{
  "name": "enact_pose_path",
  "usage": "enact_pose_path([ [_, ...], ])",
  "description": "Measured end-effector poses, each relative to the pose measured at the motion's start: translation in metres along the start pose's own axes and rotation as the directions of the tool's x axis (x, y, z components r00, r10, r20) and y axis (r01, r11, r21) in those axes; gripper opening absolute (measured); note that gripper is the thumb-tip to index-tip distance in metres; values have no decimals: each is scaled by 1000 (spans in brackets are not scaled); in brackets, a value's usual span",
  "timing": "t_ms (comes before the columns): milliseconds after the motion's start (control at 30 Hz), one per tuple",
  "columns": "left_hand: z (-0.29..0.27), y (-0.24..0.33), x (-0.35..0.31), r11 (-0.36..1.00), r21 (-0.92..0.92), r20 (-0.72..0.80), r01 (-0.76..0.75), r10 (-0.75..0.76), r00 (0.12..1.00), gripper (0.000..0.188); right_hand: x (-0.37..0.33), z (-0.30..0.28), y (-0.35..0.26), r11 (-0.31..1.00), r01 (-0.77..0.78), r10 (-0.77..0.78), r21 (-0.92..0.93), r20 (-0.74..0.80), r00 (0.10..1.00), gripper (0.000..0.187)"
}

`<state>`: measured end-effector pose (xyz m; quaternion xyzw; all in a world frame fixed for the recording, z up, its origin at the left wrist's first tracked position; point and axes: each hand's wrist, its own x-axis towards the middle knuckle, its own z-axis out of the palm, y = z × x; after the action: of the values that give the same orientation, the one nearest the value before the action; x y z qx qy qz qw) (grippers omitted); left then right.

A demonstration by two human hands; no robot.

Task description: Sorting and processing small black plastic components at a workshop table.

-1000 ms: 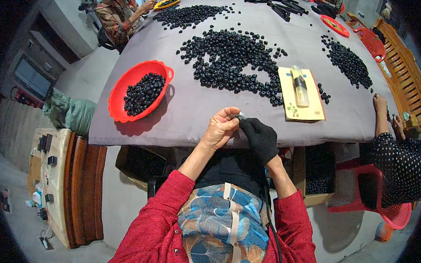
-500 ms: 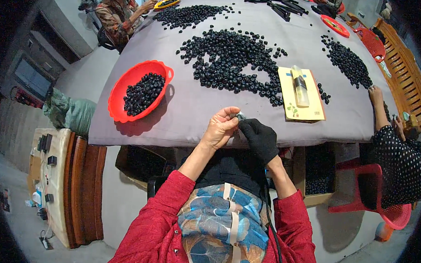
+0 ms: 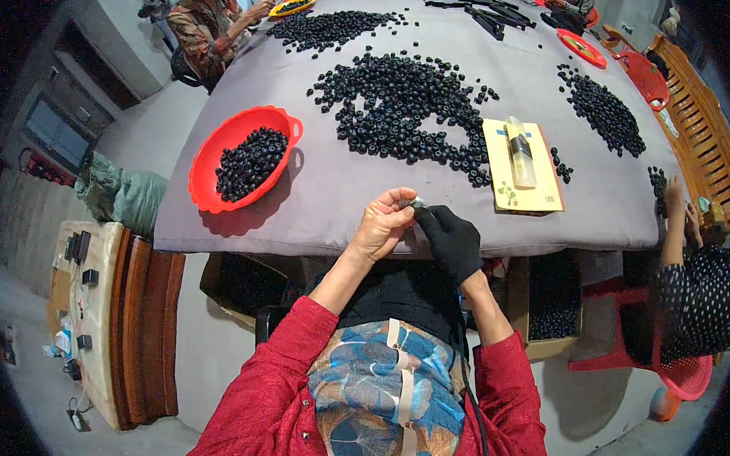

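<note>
My bare left hand (image 3: 385, 222) and my right hand (image 3: 452, 242), in a black glove, meet over the table's near edge. Between their fingertips is a small pale grey-green piece (image 3: 417, 203), too small to name; both hands pinch at it. Just beyond them spreads a large pile of small black ring-shaped pieces (image 3: 403, 107). To the left stands a red plastic basket (image 3: 200, 172) with more black pieces in it. A yellow booklet (image 3: 529, 198) lies to the right, with a clear tube banded in black (image 3: 521, 157) on top.
Grey cloth covers the table (image 3: 316, 218). Other black piles lie far left (image 3: 333, 28) and right (image 3: 606, 112). One person (image 3: 207, 29) sits far left, another in a dotted sleeve (image 3: 696, 295) at right. Below the edge is a box of black pieces (image 3: 554, 310), beside a red chair (image 3: 621, 333).
My hands stay nearly in place, still together at the small piece. At the right, the neighbour's hand has drawn back from the black pile toward the table's edge.
</note>
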<state>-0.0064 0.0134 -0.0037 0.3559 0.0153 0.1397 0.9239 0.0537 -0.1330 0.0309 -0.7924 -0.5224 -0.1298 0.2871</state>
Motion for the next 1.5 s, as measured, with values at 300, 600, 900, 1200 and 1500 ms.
enact_pose_path([
  [300, 6, -4, 0, 999, 54, 21, 1, -3, 1000, 26, 6, 7, 11, 949, -220, 234, 225, -36, 972, 16],
  [600, 7, 5, -7, 998, 65, -32, 16, -14, 999, 20, 0, 18, 18, 938, -214, 220, 274, 10, 975, 26],
  [900, 3, 158, -38, 443, 883, -177, -157, 623, 762, 12, 8, 8, 2, 737, -493, 531, 462, 55, 846, 25],
  [1200, -21, 196, -29, 63, 998, -36, -12, 711, 702, 18, 5, 5, 13, 628, -379, 564, 680, -62, 823, 27],
  [1500, 16, 56, 41, -102, 951, 307, -292, 213, 928, 14, -9, 7, 72, 726, -407, 665, 554, -415, 621, 30],
])
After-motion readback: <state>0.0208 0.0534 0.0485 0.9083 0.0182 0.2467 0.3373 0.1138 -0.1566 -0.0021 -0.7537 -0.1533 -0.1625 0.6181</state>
